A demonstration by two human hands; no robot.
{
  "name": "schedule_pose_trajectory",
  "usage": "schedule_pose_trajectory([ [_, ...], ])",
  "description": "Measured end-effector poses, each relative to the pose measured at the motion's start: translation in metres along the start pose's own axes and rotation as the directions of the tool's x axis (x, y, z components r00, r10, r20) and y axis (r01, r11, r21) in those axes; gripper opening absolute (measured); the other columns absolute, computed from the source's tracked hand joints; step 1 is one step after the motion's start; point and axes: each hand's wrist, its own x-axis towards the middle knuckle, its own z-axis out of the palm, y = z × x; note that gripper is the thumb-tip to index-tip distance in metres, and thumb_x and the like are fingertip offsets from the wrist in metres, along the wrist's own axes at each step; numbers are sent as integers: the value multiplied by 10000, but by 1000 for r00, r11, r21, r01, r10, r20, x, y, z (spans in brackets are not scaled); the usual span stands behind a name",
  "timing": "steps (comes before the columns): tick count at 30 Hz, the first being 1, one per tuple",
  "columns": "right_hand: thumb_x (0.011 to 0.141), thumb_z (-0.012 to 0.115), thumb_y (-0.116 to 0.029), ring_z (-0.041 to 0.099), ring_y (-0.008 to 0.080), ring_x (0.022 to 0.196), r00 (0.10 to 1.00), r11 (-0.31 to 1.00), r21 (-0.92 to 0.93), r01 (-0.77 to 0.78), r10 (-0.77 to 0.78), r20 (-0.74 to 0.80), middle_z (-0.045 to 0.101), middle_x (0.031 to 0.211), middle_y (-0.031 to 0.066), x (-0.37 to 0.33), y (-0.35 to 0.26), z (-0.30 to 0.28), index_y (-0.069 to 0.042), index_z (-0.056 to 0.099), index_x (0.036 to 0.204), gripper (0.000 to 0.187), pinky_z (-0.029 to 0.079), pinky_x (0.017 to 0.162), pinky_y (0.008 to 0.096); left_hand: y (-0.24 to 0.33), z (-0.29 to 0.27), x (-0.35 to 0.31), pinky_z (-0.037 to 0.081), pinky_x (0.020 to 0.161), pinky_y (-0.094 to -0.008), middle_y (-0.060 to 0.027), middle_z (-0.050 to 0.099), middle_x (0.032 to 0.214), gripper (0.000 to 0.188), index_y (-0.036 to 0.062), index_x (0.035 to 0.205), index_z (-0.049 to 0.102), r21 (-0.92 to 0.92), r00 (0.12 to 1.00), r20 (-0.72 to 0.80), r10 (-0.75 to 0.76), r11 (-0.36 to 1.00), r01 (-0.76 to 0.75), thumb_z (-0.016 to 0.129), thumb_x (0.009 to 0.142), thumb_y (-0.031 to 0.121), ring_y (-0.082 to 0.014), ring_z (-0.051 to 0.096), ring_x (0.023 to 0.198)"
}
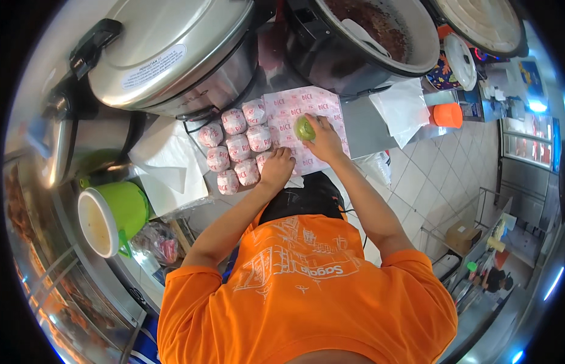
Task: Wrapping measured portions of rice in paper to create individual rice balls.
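Observation:
My right hand (324, 139) is closed around a small, rounded green thing (305, 128), perhaps a bowl; it is partly covered by my fingers. Beneath it lies a sheet of pink printed wrapping paper (304, 100) on the counter. My left hand (277, 168) rests at the left edge of that paper, fingers curled and close together; what is under them is hidden. Against this hand sits one of several round paper-wrapped parcels (238, 147), white with red print, grouped in rows to the left of the sheet.
A large lidded steel cooker (191, 79) stands at the back left. Beside it, an uncovered pot (355, 67) holds dark food and a white scoop. White sheets (401, 109) and an orange cup (447, 115) lie to the right. A green pail (121, 209) stands at the left.

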Motion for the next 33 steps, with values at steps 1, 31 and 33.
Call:
schedule_pose_trajectory([
  [1, 711, 818, -190, 496, 392, 1239, 1000, 1000, 9, 1, -1, -18, 460, 1352, 146, 2, 1, 1, -215, 417, 1429, 823, 498, 970, 487, 2, -1, 2, 482, 972, -406, -161, 590, 1098, 139, 26, 876, 673, -5, 1000, 2, -15, 1000, 15, 590, 793, 99, -311, 580, 1111],
  [31, 663, 851, -282, 443, 405, 1196, 961, 978, 197, -73, 122, -249, 489, 1302, 168, -23, 128, -55, -103, 431, 1360, 833, 372, 1024, 499, -100, -74, 131, 552, 774, -418, -131, 712, 843, 140, 97, 868, 704, -126, 957, 62, -284, 949, 290, 680, 735, 134, -317, 693, 816],
  [33, 694, 835, -271, 447, 401, 1199, 912, 979, 8, -202, 191, -363, 494, 1303, 165, -22, 144, -62, -112, 451, 1374, 797, 339, 1043, 503, -78, -84, 121, 551, 769, -410, -135, 710, 813, 132, 78, 855, 697, -208, 965, 38, -258, 943, 261, 661, 730, 102, -319, 692, 785],
])
